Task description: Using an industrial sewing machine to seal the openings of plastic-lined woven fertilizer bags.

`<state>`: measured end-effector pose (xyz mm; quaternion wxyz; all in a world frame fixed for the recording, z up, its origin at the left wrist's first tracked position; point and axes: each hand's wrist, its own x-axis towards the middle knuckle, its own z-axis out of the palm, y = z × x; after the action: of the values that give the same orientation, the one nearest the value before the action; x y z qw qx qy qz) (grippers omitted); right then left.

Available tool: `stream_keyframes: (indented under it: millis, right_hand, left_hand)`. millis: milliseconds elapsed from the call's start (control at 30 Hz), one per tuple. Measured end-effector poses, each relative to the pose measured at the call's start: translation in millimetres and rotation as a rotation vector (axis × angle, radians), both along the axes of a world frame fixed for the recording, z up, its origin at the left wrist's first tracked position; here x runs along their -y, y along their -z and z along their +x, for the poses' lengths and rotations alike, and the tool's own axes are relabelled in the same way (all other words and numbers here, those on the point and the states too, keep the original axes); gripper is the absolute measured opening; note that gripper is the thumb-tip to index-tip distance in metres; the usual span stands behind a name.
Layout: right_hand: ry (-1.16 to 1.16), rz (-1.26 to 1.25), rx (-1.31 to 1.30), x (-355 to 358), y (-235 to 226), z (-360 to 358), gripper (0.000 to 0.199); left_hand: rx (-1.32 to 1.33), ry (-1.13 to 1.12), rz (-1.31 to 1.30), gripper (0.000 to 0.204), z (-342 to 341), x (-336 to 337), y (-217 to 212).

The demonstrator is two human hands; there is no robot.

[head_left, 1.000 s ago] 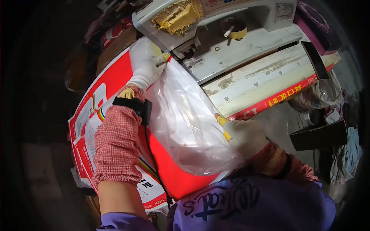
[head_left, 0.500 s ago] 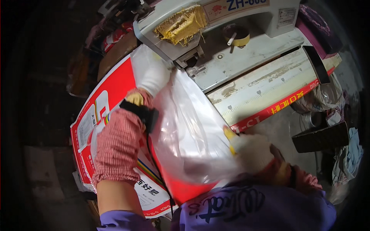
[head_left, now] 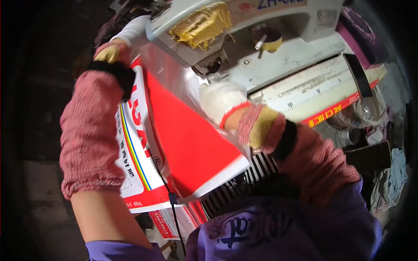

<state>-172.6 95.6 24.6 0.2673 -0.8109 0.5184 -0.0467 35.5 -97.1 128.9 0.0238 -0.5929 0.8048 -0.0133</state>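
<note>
Item: red-and-white printed sack (head_left: 183, 143) with clear liner (head_left: 167, 69), centre frame. Left hand (head_left: 109, 52), 11 o'clock, grip pinching the sack's top edge. Right hand (head_left: 222, 98), white-gloved, pressed flat on the liner beside the grey sewing machine (head_left: 278, 48), 12 o'clock. Step: mouth being aligned; next calls for an even edge.

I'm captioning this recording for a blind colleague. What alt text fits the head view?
Two gloved hands, left hand and right hand, hold a red and white printed sack with a clear plastic liner up against a grey sewing machine.
</note>
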Motion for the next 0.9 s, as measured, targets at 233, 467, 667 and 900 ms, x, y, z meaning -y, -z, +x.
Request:
stream_keyframes:
  millis: [233, 467, 667, 900]
  right_hand:
    - [-0.542, -0.099, 0.241, 59.9, 34.4, -41.2, 0.028]
    - [-0.679, -0.243, -0.051, 58.6, 21.1, -19.3, 0.028]
    - [-0.563, -0.208, 0.022, 45.4, 22.6, -28.3, 0.024]
    - [-0.327, 0.138, 0.176, 30.8, 16.0, -22.9, 0.017]
  left_hand:
    - [0.561, 0.166, 0.127, 0.017, -127.4, -172.1, -62.3]
    - [0.530, 0.695, 0.712, 0.045, -200.7, -263.1, -5.5]
    - [0.553, 0.302, 1.292, 0.030, -191.5, -255.1, -50.7]
    - [0.773, 0.323, 1.011, 0.023, -156.2, -333.0, -80.5]
